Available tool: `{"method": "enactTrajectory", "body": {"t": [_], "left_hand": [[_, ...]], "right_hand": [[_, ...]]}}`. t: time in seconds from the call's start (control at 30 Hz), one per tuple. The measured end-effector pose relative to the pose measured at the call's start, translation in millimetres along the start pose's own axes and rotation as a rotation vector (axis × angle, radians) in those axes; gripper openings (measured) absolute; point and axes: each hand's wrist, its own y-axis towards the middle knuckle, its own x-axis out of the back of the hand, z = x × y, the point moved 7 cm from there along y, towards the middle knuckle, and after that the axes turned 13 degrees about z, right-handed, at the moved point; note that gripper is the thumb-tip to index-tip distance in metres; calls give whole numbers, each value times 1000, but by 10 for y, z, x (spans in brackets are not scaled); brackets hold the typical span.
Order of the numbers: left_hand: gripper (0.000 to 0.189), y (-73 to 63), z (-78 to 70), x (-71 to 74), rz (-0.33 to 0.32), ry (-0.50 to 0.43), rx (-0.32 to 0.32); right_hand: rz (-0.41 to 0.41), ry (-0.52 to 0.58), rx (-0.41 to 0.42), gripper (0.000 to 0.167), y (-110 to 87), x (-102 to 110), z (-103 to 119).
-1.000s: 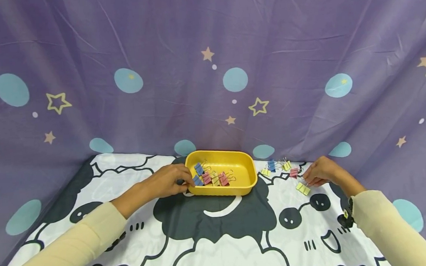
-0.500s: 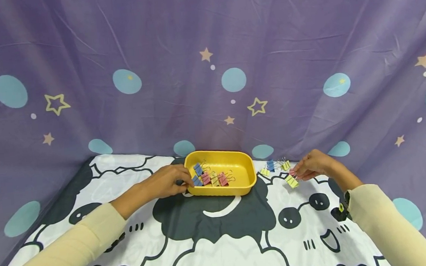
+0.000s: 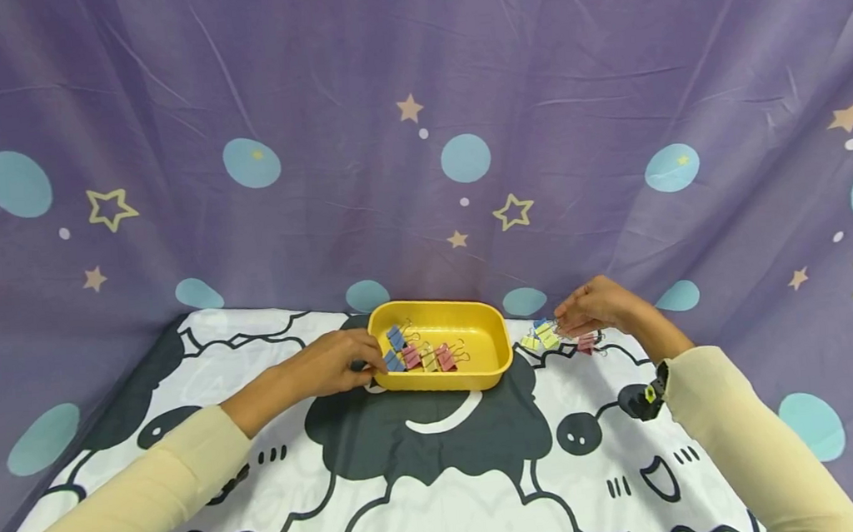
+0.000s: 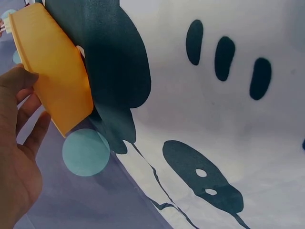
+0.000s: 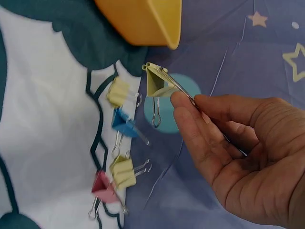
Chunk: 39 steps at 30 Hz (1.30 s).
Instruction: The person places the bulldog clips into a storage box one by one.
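My left hand (image 3: 336, 363) grips the left end of a yellow plastic tray (image 3: 473, 382); its thumb lies on the outer wall in the left wrist view. Inside the tray, toward the left, lie several binder clips: blue clips (image 3: 396, 338), pink clips (image 3: 445, 357) and a yellow clip (image 3: 430, 359). Right of the tray, my right hand (image 3: 598, 307) pinches a yellow binder clip (image 5: 155, 81) by one wire handle, held up above the cloth. Beneath it lie a blue clip (image 5: 124, 123), two yellow clips, one nearer (image 5: 124, 171), and a pink clip (image 5: 103, 187).
A white cloth (image 3: 446, 515) with dark cartoon figures covers the table. Directly behind the tray and loose clips rises a purple curtain (image 3: 360, 188) printed with stars and blue ovals.
My right hand has lifted the yellow binder clip from near the pink one and carried it left, toward the tray. My left hand stays on the tray's end.
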Motion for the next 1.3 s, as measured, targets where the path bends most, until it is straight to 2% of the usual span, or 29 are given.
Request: {"method": "enactTrajectory", "body": {"t": [0.27, 0.5, 0.83, 1.1, 1.3], "left_hand": [[21, -16, -10, -8, -19, 35, -29], [22, -38, -12, -21, -37, 36, -32], [23, -10, -12, -7, -59, 32, -61], [22, 25, 5, -30, -8, 6, -13], [23, -20, 11, -14, -32, 33, -17]], "right_hand": [[-34, 71, 38, 35, 130, -141, 249], [-50, 52, 53, 43, 272, -244, 416], [-79, 67, 58, 42, 421, -368, 612], [-81, 35, 46, 40, 546, -465, 622], [-87, 48, 31, 38, 688, -594, 711]]}}
